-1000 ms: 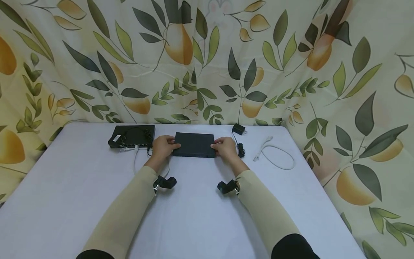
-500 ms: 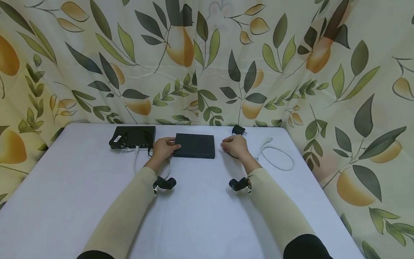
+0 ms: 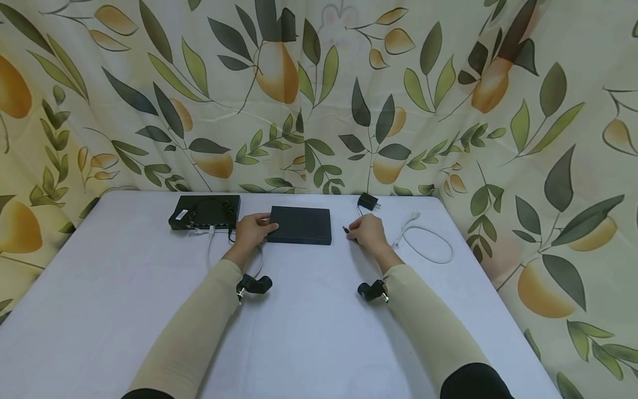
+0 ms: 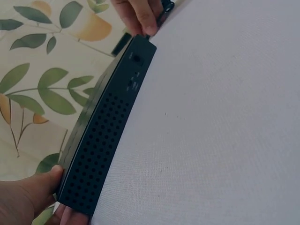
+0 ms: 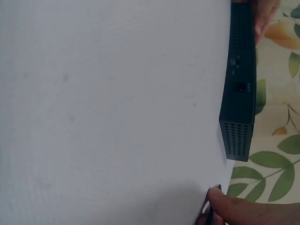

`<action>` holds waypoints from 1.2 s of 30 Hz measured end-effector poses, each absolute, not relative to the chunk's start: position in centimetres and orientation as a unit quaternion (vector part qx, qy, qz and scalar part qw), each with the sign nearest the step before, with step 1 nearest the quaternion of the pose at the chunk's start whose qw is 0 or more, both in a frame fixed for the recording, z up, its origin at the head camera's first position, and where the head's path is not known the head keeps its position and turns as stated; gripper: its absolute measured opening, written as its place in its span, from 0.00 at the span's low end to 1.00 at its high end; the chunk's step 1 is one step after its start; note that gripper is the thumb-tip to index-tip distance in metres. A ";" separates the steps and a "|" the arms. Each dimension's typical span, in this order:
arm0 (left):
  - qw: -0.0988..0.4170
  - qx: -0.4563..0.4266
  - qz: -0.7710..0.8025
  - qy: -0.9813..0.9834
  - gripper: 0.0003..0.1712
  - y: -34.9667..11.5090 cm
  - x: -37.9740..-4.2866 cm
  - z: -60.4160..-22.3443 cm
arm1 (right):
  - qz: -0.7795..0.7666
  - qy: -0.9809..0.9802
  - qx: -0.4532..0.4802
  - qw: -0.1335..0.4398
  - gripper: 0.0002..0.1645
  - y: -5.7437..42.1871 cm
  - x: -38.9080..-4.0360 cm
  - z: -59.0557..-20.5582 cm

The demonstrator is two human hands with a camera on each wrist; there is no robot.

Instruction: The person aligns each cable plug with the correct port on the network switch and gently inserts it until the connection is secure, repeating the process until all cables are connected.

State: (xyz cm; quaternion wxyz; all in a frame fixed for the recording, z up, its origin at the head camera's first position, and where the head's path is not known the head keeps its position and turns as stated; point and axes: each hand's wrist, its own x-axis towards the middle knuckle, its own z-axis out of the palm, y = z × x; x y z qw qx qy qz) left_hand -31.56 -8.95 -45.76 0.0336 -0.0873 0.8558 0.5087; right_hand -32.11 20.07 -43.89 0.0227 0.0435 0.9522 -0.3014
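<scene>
A flat black network switch (image 3: 300, 225) lies in the middle, its vented side with a round power socket (image 5: 241, 87) facing me. My left hand (image 3: 251, 231) grips its left end, thumb on top, fingers underneath in the left wrist view. Apart from the right end, my right hand (image 3: 370, 233) pinches a black power plug (image 3: 346, 229) between thumb and fingers, its tip pointing toward the switch. Behind that hand sits the black power adapter (image 3: 368, 200); its cord is mostly hidden by the hand.
A second black network switch (image 3: 205, 211) stands at the back left, with a white cable (image 3: 209, 249) plugged in and black cord heaped on it. A loose white network cable (image 3: 438, 261) loops at the right. White cloth covers the table (image 3: 299, 332); a patterned curtain (image 3: 319, 138) hangs behind.
My right hand has let go of the switch's right end, moved right to the adapter's cord and now holds its plug. My left hand has stayed on the switch.
</scene>
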 end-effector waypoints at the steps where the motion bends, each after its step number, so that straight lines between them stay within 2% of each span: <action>1: 0.033 -0.087 0.509 0.856 0.28 -8.9 -31.6 -45.8 | -0.300 0.953 0.040 0.022 0.13 20.1 -32.1 -44.0; 6: 0.031 -0.087 0.511 0.854 0.28 -8.9 -31.5 -45.7 | -0.296 0.954 0.039 0.024 0.10 19.9 -32.0 -44.0; 21: 0.025 -0.097 0.510 0.854 0.27 -8.8 -31.6 -45.8 | -0.291 0.955 0.046 0.033 0.11 20.1 -31.3 -43.4; 36: 0.033 -0.113 0.513 0.850 0.28 -8.6 -31.7 -45.8 | -0.361 0.926 0.078 0.084 0.11 19.3 -29.4 -43.3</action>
